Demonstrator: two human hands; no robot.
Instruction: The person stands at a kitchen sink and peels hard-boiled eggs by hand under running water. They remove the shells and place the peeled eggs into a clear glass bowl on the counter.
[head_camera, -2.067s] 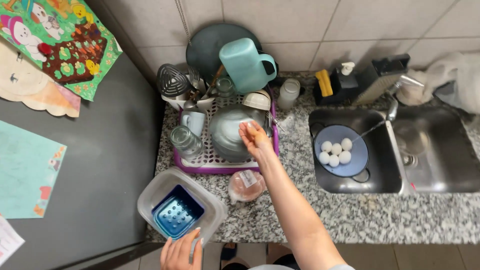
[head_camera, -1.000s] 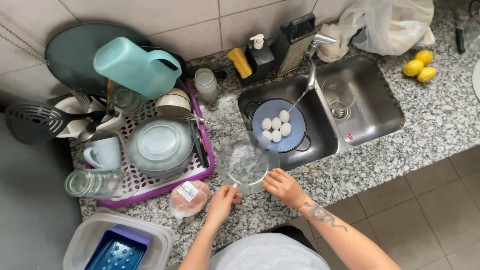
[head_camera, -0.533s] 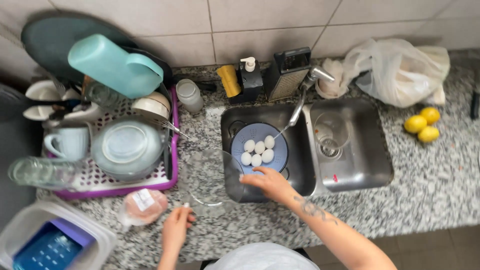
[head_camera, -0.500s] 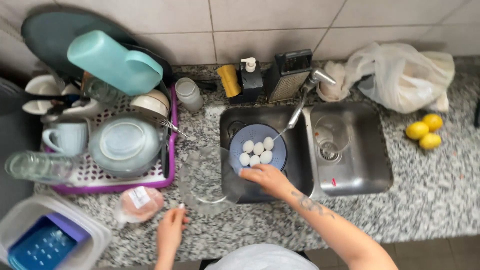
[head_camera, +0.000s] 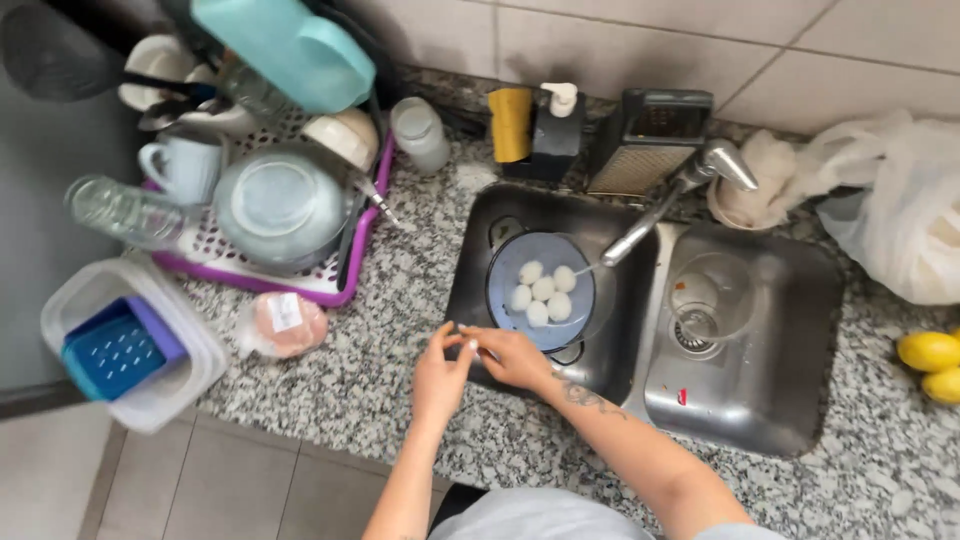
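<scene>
My left hand (head_camera: 441, 372) and my right hand (head_camera: 512, 357) meet fingertip to fingertip at the front left edge of the left sink basin (head_camera: 470, 262). The left fingers are pinched together against the right fingertips. Whether anything small is between them cannot be made out. Just beyond the hands, inside that basin, a blue bowl (head_camera: 508, 266) holds several white eggs (head_camera: 541, 291). A clear rim seems to surround the bowl. The faucet (head_camera: 662, 213) reaches over it.
A glass (head_camera: 711, 296) stands in the right basin. A purple dish rack (head_camera: 300, 287) at the left holds a mug (head_camera: 185, 166), a metal bowl (head_camera: 280, 205) and a teal pitcher (head_camera: 285, 45). A pink wrapped package (head_camera: 283, 325), a plastic tub (head_camera: 120, 345), lemons (head_camera: 930, 352) and a bag (head_camera: 890, 200) lie around.
My right hand left the dish rack, handled a clear bowl on the counter, then moved toward the sink. My left hand rose from the counter edge to meet it. The view shifted right.
</scene>
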